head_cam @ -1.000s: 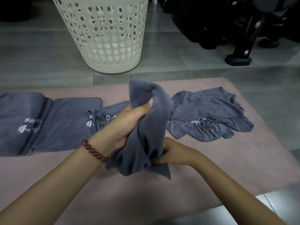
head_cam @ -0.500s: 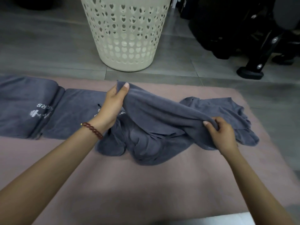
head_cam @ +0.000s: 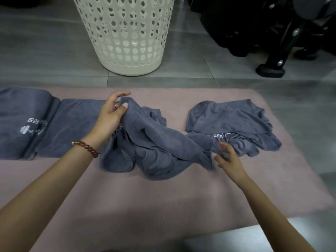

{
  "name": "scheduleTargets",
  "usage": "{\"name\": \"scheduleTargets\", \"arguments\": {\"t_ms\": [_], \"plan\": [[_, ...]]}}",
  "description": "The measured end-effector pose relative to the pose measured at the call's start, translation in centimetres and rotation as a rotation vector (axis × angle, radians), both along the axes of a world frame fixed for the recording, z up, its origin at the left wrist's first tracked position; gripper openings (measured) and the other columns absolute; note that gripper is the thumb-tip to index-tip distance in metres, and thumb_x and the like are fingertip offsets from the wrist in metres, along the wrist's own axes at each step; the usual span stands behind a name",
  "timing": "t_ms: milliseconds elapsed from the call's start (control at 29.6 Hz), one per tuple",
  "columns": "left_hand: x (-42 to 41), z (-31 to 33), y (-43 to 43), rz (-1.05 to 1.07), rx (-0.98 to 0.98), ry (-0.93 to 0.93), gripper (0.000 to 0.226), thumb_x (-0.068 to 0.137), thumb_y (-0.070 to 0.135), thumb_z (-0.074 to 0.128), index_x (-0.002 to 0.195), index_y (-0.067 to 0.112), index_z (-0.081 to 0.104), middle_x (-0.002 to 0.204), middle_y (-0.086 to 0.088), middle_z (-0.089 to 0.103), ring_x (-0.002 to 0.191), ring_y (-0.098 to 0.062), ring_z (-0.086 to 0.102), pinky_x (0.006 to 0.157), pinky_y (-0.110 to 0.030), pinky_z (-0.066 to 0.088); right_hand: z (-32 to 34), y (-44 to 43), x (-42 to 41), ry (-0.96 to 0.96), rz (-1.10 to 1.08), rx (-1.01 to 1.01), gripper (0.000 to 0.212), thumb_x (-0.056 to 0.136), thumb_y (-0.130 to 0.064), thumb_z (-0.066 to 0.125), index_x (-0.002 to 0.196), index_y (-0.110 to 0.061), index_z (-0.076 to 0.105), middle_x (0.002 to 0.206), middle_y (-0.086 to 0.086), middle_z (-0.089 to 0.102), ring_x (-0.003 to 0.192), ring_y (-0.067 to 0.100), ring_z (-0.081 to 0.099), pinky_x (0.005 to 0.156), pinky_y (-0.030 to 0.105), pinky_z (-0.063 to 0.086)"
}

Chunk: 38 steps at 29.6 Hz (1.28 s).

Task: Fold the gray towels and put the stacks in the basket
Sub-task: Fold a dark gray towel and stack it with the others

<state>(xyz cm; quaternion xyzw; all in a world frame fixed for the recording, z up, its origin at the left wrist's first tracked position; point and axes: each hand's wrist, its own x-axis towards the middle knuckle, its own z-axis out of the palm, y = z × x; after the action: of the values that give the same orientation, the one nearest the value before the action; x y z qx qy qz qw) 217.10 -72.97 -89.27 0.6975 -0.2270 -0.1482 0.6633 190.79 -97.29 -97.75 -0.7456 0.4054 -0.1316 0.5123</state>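
Note:
A crumpled gray towel (head_cam: 160, 148) lies in the middle of the pink mat (head_cam: 163, 206). My left hand (head_cam: 111, 117) pinches its far left corner between thumb and fingers. My right hand (head_cam: 229, 159) hovers beside the towel's right edge with its fingers spread and holds nothing. A second crumpled gray towel (head_cam: 232, 124) with white lettering lies to the right. Folded gray towels (head_cam: 32, 124) with a white logo lie flat at the left. The cream perforated basket (head_cam: 125, 33) stands on the floor beyond the mat.
Gray floor tiles (head_cam: 45, 57) surround the mat. Black equipment with a stand foot (head_cam: 271, 70) sits at the back right. A bead bracelet (head_cam: 87, 149) is on my left wrist.
My right hand has let go of the towel's right end, which has dropped onto the mat. My left hand still holds the left corner, a little farther left.

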Motion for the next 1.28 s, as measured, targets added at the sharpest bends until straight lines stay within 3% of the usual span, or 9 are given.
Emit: {"name": "scheduleTargets", "arguments": {"t_ms": [135,338,440,575,676,812,913,1082,1285], "plan": [[0.0,0.1,0.5,-0.048,0.028,0.062,0.027,0.100,0.014,0.039,0.093,0.024,0.063,0.086,0.012,0.063,0.076,0.000,0.058,0.057,-0.015,0.048,-1.0,1.1,0.4,0.047,0.203,-0.010,0.070,0.078,-0.003,0.073,0.132,-0.028,0.037,0.118,-0.010,0.046,0.089,0.014,0.056,0.072,0.015,0.049],[0.1,0.1,1.2,-0.243,0.055,-0.009,0.027,0.094,-0.001,0.048,0.091,0.019,0.066,0.082,0.012,0.068,0.073,0.001,0.061,0.064,-0.014,0.050,-3.4,1.7,1.8,0.227,0.301,-0.315,0.063,0.068,0.008,0.066,0.128,-0.007,0.050,0.127,0.013,0.048,0.117,0.028,0.049,0.093,0.025,0.036],[0.2,-0.2,1.3,-0.339,0.103,-0.161,0.024,0.088,-0.002,0.058,0.088,0.020,0.068,0.086,0.017,0.070,0.082,0.002,0.062,0.075,-0.013,0.049,-4.0,1.8,1.3,0.249,0.274,-0.426,0.061,0.066,0.006,0.065,0.123,-0.008,0.053,0.124,0.009,0.050,0.113,0.027,0.047,0.089,0.025,0.033],[0.1,-0.8,1.3,-0.505,0.177,-0.355,0.014,0.078,0.030,0.063,0.087,0.038,0.071,0.102,0.015,0.064,0.101,-0.001,0.059,0.088,-0.011,0.043,-4.0,1.9,0.1,0.174,0.016,-0.377,0.038,0.072,-0.001,0.068,0.107,-0.008,0.055,0.106,0.004,0.050,0.089,0.021,0.053,0.078,0.032,0.045],[-1.0,-1.9,0.9,-0.626,0.281,-0.473,0.013,0.077,0.040,0.059,0.085,0.040,0.070,0.106,0.012,0.059,0.106,0.000,0.053,0.091,-0.009,0.037,-3.7,1.6,-0.4,0.154,0.000,-0.356,0.018,0.077,-0.004,0.066,0.088,-0.014,0.055,0.089,0.004,0.059,0.079,0.024,0.058,0.070,0.033,0.044],[-2.6,-5.9,0.6,-0.634,0.569,-1.047,0.031,0.079,0.049,0.048,0.080,0.025,0.068,0.104,0.002,0.060,0.108,-0.014,0.047,0.097,-0.026,0.029,-3.1,1.7,-0.9,0.028,0.053,-0.369,0.022,0.078,0.002,0.065,0.086,-0.015,0.054,0.087,0.001,0.058,0.080,0.019,0.054,0.071,0.030,0.042],[-2.7,-7.4,1.3,-0.661,0.640,-1.046,0.034,0.081,0.049,0.047,0.085,0.024,0.070,0.104,-0.001,0.059,0.107,-0.016,0.045,0.097,-0.032,0.033,-2.6,2.2,-1.3,-0.067,0.066,-0.354,0.018,0.082,0.001,0.063,0.088,-0.015,0.056,0.083,-0.011,0.060,0.077,0.010,0.056,0.066,0.020,0.043],[-2.0,-6.5,1.9,-0.754,0.681,-1.062,0.022,0.071,0.028,0.079,0.091,0.030,0.072,0.112,0.005,0.061,0.110,-0.016,0.050,0.095,-0.036,0.038,-1.3,2.9,-1.6,-0.211,0.005,-0.303,0.020,0.087,-0.001,0.062,0.087,-0.021,0.057,0.083,-0.026,0.062,0.074,-0.007,0.057,0.065,0.010,0.046],[-2.4,-6.0,1.2,-0.821,0.612,-1.011,0.016,0.070,0.025,0.073,0.078,0.033,0.061,0.090,0.018,0.060,0.089,-0.005,0.057,0.085,-0.030,0.045,0.1,2.6,-0.8,-0.304,-0.057,-0.205,0.036,0.078,0.002,0.071,0.093,-0.027,0.055,0.095,0.001,0.063,0.087,0.002,0.060,0.078,0.012,0.047]]}}
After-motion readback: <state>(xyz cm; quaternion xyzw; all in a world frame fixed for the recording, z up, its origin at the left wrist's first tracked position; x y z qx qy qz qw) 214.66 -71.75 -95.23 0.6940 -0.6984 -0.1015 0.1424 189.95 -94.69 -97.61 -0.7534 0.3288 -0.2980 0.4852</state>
